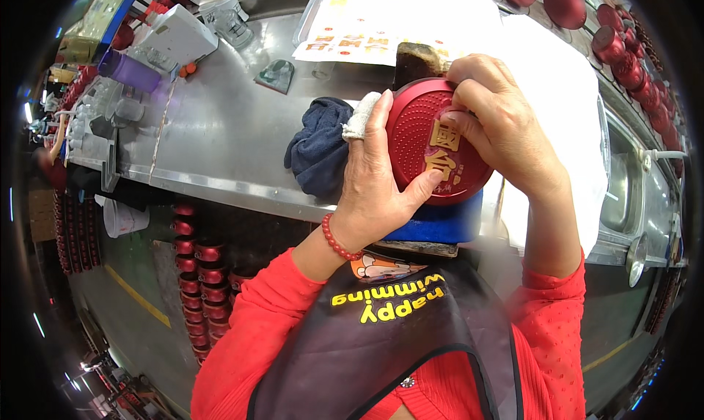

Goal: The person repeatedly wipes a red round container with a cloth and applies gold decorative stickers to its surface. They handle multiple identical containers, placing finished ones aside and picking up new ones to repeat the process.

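Observation:
A round red lid (414, 145) with a dotted face and raised gold characters (442, 148) is held up in front of me. My left hand (378, 181) grips its left side, thumb lying on the face by the lower character; a white wrap (359, 118) covers one of its fingers. Over the upper right rim curls my right hand (499, 115), its thumb pressed against the face beside the upper character. Whether a small piece sits under these fingers is hidden. Beneath the lid is a blue pad (433, 224). A dark blue cloth (319, 147) lies left of my left hand.
White sheets with gold and red prints (367, 35) cover the metal table (220, 126) ahead. A dark block (415, 62) stands behind the lid. Further left are a purple bottle (130, 71) and a white box (180, 35). Stacked red pieces (211, 273) stand below the table.

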Demonstrator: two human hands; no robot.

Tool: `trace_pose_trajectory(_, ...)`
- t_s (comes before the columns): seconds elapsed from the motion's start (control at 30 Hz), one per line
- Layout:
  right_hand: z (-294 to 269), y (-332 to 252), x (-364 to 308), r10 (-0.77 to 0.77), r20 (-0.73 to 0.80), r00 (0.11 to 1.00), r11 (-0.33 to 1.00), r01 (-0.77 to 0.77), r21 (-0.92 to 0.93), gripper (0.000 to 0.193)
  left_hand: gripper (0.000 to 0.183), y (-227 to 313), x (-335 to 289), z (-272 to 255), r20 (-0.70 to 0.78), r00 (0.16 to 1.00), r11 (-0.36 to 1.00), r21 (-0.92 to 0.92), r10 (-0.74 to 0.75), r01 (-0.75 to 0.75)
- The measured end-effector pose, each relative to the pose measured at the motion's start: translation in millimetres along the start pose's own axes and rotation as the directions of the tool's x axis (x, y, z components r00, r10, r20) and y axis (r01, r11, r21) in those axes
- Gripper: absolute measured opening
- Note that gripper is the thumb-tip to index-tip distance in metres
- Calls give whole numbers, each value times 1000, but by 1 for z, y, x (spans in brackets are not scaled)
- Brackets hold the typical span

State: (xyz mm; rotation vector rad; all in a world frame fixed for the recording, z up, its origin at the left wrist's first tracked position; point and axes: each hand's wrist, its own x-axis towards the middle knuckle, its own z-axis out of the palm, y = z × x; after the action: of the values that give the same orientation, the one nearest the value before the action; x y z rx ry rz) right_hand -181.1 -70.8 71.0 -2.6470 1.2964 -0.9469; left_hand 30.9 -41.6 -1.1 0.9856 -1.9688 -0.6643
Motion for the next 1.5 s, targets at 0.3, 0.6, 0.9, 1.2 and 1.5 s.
trace_pose_trajectory(0.3, 0, -2, 1, 33, -35, 999, 999, -33, -22, 23, 104, 0, 1, 0, 2, 1000, 1000, 4, -1, 1)
trace_pose_trajectory(0.6, -8, 0, -13, 114, -270, 956, 964, -172, -201, 19, 95, -1, 7, -3, 2, 1000, 996, -82, -27, 27)
trace_pose_trajectory(0.9, 20, -4, -51, 508, -206, 836, 857, -465, 224, 37, 43, -6, 67, -12, 49, 993, 987, -119, -105, 110)
trace_pose_trajectory(1.2, 24, -2, -50, 479, -223, 849, 873, -435, 219, 35, 56, -1, 73, -3, 40, 996, 993, 94, -80, 76)
trace_pose_trajectory(1.5, 24, 0, -52, 454, -223, 863, 889, -420, 182, 34, 57, -3, 74, -4, 66, 992, 993, 59, -105, 101)
